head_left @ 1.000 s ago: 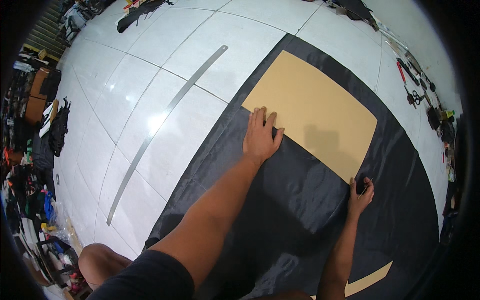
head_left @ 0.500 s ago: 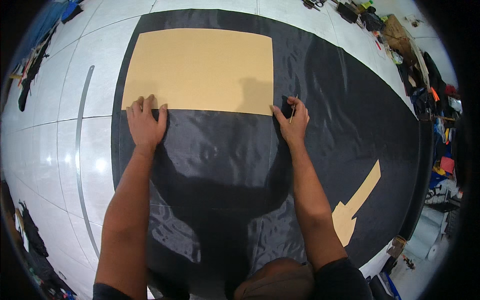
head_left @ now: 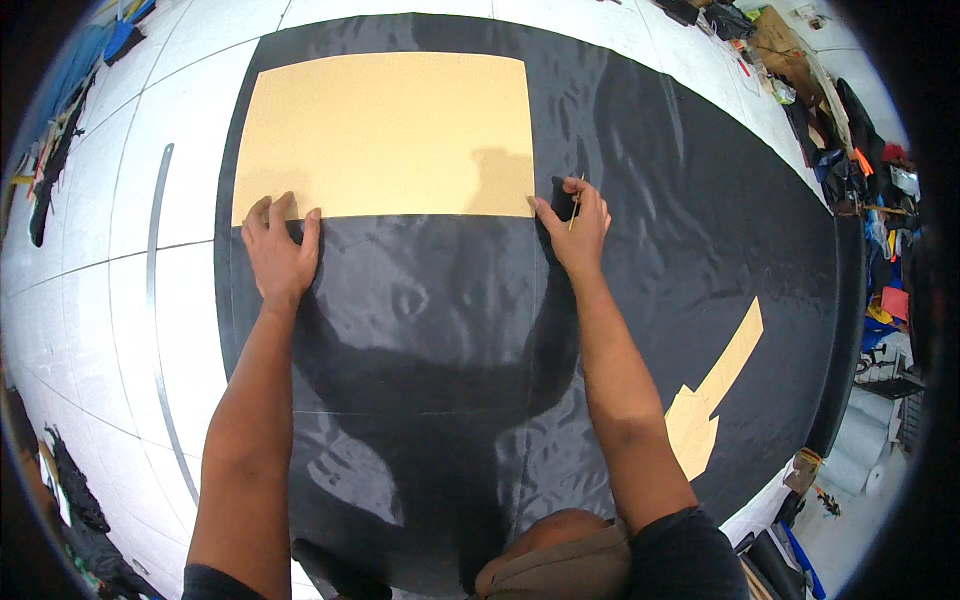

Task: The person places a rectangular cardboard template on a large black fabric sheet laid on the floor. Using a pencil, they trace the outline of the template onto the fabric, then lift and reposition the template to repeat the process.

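Note:
A tan rectangular card sheet (head_left: pixel 390 130) lies flat on wide black sheeting (head_left: pixel 690 240) with a slight sheen. My left hand (head_left: pixel 278 255) rests at the sheet's near left corner, its fingers spread over the near edge and the thumb apart. At the near right corner, the thumb of my right hand (head_left: pixel 578 235) touches the card. A thin, pale, stick-like tool (head_left: pixel 574 213) is held among the fingers of that hand; its exact kind is too small to make out. Faint light lines run on the black sheeting around the card.
Narrow tan card pieces (head_left: pixel 728 355) lie on the sheeting near my right forearm. A long metal ruler (head_left: pixel 152 300) is on the pale tiled floor (head_left: pixel 95 330) to the left. Along the right side are a roll of black material (head_left: pixel 850 330) and assorted clutter.
The whole view has turned slightly and shifted a little left. Both hands keep their places at the card's near corners, and the thin tool stays in my right hand.

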Tool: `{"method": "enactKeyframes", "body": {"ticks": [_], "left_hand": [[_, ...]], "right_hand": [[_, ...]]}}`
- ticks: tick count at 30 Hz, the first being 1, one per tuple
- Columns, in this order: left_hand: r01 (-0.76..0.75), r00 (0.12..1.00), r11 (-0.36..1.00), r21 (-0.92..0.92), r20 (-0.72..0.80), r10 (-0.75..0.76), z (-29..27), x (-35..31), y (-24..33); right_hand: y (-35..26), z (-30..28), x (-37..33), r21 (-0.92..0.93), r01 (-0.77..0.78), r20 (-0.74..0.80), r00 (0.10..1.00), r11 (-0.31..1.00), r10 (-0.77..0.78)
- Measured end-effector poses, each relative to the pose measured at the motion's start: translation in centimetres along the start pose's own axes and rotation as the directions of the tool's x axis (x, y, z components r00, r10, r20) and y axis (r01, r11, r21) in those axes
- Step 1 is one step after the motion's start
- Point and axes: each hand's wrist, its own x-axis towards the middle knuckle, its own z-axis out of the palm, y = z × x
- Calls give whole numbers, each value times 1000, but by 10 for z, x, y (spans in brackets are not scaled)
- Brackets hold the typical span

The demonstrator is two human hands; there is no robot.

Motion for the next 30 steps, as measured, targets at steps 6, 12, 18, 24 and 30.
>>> {"method": "enactKeyframes", "body": {"ticks": [6,12,18,24,30], "left_hand": [[-31,999,999,-35,-42,30,3,0,1],[-36,997,999,-17,-66,35,1,-1,-8],[-31,999,998,-58,-40,28,3,2,-1],[28,1000,989,-143,18,-25,-5,-2,-7],[-4,996,991,-134,-86,-7,1,-3,-4]], "right_hand": [[7,1,2,1,9,-14,1000,1000,-9],[2,8,5,-7,39,-23,999,999,-39],[11,5,1,128,1,-15,1000,992,1],[-4,1,-1,54,-75,66,995,996,71],[12,2,1,74,-33,43,999,997,30]]}}
